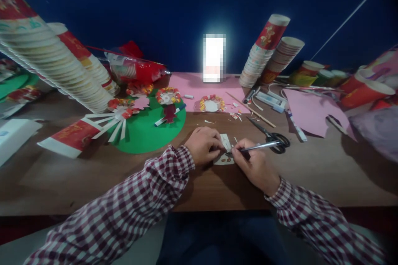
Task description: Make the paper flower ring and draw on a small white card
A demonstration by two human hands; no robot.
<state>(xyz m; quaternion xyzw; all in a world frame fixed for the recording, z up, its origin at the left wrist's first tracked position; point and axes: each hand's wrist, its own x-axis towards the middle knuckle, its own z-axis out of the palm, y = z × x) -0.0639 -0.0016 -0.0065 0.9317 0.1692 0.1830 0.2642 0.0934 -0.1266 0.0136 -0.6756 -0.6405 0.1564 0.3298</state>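
Note:
Between my hands a small white paper piece [224, 160] with brown-orange marks lies on the brown table. In my right hand [256, 167] is a slim silver pen [261, 146], its tip down at the paper and its back end over the scissors' handles. My left hand [205, 147] rests at the paper's left edge, fingers together and pressing on it; a white strip [224, 140] shows just beyond its fingertips. Black-handled scissors [276, 143] lie past my right hand, blades pointing away to the left.
Tall paper cup stacks stand at the left [62, 62] and back right [264, 49]. A green round sheet [149, 132] carries paper flowers and a marker. Pink sheets [311, 112], a wooden stick [255, 112] and paper scraps lie beyond my hands. A glowing, pixelated rectangle [214, 58] stands behind.

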